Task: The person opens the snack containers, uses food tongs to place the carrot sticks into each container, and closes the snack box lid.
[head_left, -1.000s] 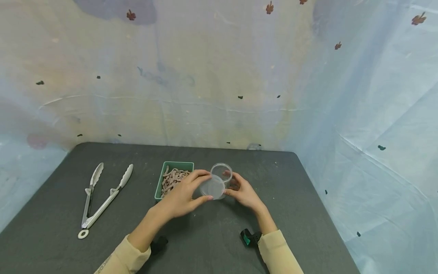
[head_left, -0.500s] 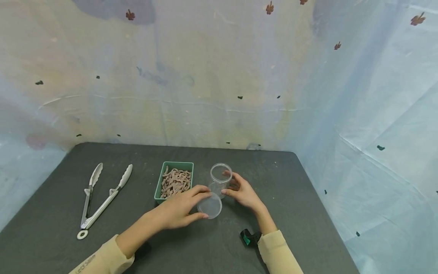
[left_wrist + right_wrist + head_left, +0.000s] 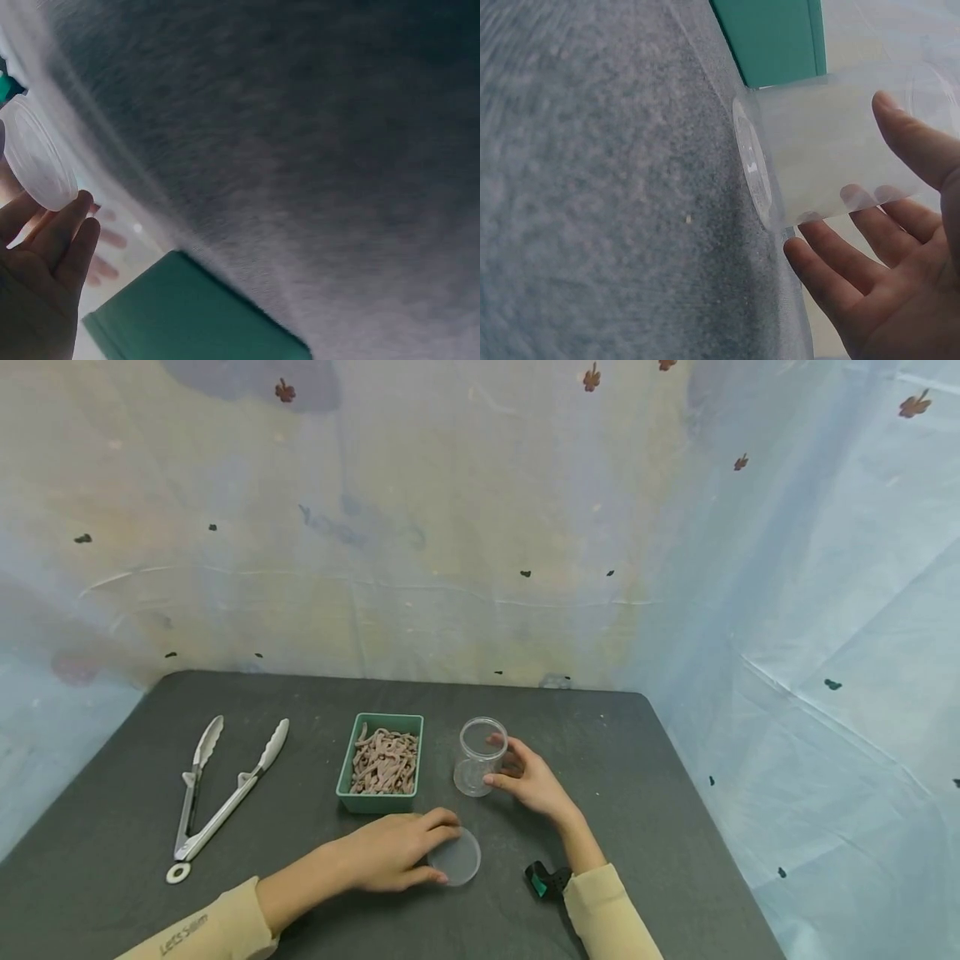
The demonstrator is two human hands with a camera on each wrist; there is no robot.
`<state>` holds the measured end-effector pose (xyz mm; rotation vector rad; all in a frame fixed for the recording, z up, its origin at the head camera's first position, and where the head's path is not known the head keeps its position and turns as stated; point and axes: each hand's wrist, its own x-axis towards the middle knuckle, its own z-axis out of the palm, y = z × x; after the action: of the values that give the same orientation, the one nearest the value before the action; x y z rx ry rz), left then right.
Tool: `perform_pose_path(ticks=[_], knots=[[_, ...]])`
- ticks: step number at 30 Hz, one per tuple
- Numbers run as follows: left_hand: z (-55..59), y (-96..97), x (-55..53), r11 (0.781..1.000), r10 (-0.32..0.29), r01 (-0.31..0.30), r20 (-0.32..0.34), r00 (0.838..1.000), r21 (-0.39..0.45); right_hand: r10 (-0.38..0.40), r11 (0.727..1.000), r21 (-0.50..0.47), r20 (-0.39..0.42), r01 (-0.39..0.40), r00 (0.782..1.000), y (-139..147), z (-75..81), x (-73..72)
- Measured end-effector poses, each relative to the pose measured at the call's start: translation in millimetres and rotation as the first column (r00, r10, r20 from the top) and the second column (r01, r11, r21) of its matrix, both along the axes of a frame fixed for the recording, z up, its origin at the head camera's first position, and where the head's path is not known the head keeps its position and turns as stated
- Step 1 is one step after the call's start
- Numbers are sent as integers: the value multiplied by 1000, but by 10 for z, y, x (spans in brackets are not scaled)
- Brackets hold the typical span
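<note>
A round translucent lid is held by its edge between the thumb and fingers of my left hand, low over the front of the table. The lid shows tilted in the left wrist view. My right hand holds a clear plastic jar from its right side, thumb in front and fingers behind. That jar stands upright on the table, its mouth uncovered and nothing visible inside. Left of it sits a green tub filled with brownish, worm-like strips.
Metal tongs with pale tips lie spread apart at the left of the dark table. A patterned plastic sheet hangs behind the table and along its right side. Black wrist gear hangs beneath my right wrist.
My left hand has drawn the lid away from the jar, toward the front and slightly left. The green tub is now uncovered to view. My right hand and the jar stay in place.
</note>
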<state>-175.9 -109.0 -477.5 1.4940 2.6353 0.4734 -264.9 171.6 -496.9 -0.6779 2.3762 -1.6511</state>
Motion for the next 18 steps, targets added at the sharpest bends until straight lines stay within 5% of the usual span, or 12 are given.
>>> perform_pose_path(ticks=[11, 18], knots=[[-193, -24, 40, 997, -45, 38, -105, 993, -68, 3, 1000, -3, 16, -3, 1000, 5, 13, 7], [-185, -18, 71, 998, -34, 27, -128, 991, -62, -9, 1000, -4, 6, 9, 1000, 4, 13, 20]])
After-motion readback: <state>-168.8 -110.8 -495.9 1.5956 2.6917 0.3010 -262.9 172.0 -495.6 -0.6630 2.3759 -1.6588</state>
